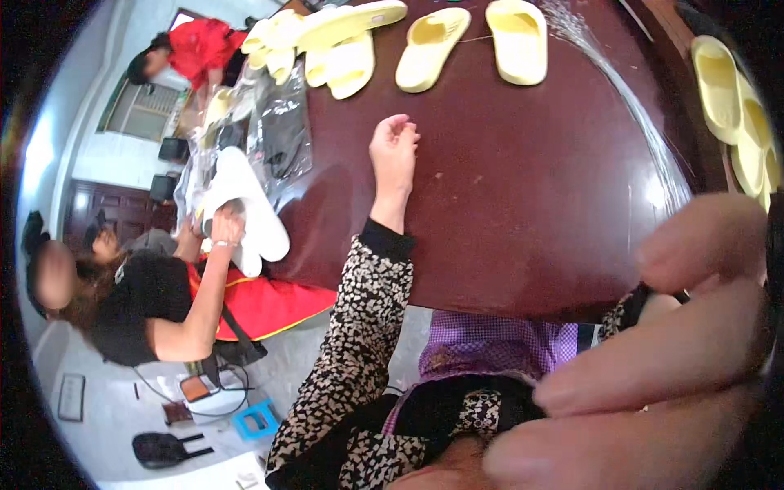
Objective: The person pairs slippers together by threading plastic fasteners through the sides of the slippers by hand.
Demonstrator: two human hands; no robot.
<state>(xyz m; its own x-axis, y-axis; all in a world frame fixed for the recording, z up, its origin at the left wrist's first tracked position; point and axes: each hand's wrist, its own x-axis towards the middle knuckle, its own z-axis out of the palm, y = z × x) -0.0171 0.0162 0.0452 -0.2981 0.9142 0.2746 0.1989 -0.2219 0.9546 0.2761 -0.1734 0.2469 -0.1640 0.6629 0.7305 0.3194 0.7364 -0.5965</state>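
Observation:
My left hand [395, 155] rests on the dark red table [523, 196], palm turned sideways. Its fingers are loosely bent and slightly apart, with nothing seen in them. Beyond it lie a pale yellow slipper [433, 51] and another yellow slipper [517, 45], each apart from the hand. My right hand [653, 359] is raised very close to the camera, large and blurred at the lower right. Several of its fingers stretch out with gaps between them. No object shows in that hand, though its palm is out of sight.
A heap of yellow slippers [339, 61] lies at the far left, near clear plastic bags [282, 122]. A bundle of thin silvery strands [633, 94] runs along the right. More yellow slippers [719, 90] sit beyond it. At left a co-worker [139, 306] handles white slippers [249, 200].

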